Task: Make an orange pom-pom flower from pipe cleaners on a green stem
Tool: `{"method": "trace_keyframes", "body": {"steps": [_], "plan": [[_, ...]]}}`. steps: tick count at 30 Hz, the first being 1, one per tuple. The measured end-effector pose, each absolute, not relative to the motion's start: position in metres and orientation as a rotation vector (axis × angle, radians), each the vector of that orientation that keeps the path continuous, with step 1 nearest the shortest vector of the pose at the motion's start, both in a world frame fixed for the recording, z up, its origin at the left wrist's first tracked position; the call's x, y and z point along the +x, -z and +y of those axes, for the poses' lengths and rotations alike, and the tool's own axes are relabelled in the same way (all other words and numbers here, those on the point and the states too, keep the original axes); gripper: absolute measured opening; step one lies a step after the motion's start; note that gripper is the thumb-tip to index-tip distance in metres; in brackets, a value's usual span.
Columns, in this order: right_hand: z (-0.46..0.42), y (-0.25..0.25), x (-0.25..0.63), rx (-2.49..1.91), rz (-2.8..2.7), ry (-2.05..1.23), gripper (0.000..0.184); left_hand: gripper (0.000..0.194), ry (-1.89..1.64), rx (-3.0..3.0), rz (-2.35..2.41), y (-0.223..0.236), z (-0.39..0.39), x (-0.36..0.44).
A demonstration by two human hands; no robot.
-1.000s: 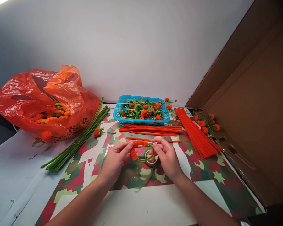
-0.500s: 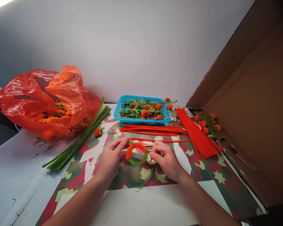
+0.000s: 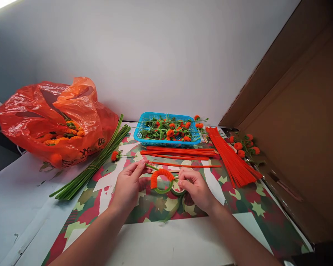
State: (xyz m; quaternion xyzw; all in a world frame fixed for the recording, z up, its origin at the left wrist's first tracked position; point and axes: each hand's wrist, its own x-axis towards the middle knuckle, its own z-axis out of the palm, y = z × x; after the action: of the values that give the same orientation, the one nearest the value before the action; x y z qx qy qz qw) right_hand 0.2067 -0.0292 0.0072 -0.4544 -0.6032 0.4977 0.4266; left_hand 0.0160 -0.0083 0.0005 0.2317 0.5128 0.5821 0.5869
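My left hand (image 3: 130, 184) and my right hand (image 3: 195, 186) hold between them a small loop of green pipe cleaner wrapped along its top with orange pipe cleaner (image 3: 161, 178). Both hands pinch it, the left at its green end, the right at the other side. Under the right hand a roll of green tape (image 3: 180, 191) lies on the patterned mat (image 3: 238, 199). A single orange pipe cleaner (image 3: 188, 165) lies just beyond the hands.
A blue basket (image 3: 166, 142) of finished orange flowers stands at the back. Orange pipe cleaner bundles (image 3: 233, 159) lie to its right, green stems (image 3: 97, 160) to the left. An orange plastic bag (image 3: 52, 118) sits far left. A cardboard flap (image 3: 299, 122) rises on the right.
The loop has been curled tighter and turned, its orange part now arching on top. Both hands drew a little closer together and lower over the mat.
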Motion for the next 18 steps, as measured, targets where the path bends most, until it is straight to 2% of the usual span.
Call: {"method": "trace_keyframes", "body": {"steps": [5, 13, 18], "plan": [[-0.030, -0.007, 0.206, -1.093, -1.526, -1.246, 0.024, 0.027, -1.507, 0.496, 1.149, -0.003, -0.003, 0.011], [-0.031, -0.006, 0.207, -1.076, -1.570, -1.239, 0.024, 0.008, -1.680, 0.440, 1.127, -0.011, 0.006, -0.003], [-0.031, -0.005, 0.207, -1.072, -1.589, -1.248, 0.025, 0.007, -1.731, 0.423, 1.117, -0.013, 0.009, -0.008]]}}
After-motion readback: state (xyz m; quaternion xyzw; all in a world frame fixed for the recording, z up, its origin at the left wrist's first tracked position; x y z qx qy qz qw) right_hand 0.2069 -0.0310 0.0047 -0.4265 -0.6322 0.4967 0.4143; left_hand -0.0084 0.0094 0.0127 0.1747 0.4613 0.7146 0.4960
